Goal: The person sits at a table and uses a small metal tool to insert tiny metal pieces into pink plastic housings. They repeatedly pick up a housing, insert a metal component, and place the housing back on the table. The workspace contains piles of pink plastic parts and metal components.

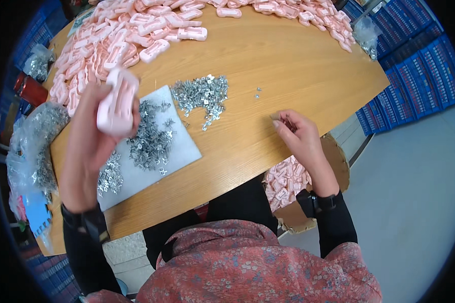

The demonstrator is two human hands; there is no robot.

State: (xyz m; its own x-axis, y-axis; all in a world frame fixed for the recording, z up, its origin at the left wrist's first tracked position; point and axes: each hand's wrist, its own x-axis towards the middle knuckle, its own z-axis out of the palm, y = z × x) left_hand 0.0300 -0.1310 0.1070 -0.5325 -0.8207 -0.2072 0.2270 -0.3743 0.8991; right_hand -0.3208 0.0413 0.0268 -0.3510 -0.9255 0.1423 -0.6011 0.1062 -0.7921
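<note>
- Round wooden surface (pixel 288 65), light brown grain, edge curving down on the right & near side.
- Big heap of pink plastic parts (pixel 111 35) across far-left & top edge, running along the far rim to the right.
- White sheet (pixel 179 146) lying flat, front-left, one corner toward centre.
- On the sheet: pile of small metal clips (pixel 151 136), plus a smaller cluster (pixel 110 174) near its left edge.
- Second pile of silver metal bits (pixel 202 96) directly on the wood, just beside the sheet's far corner.
- A few loose bits (pixel 258 92) apart, mid-surface.
- Clear bags of metal parts: left edge (pixel 35 141), far-left (pixel 38 63), far-right (pixel 366 35).
</note>
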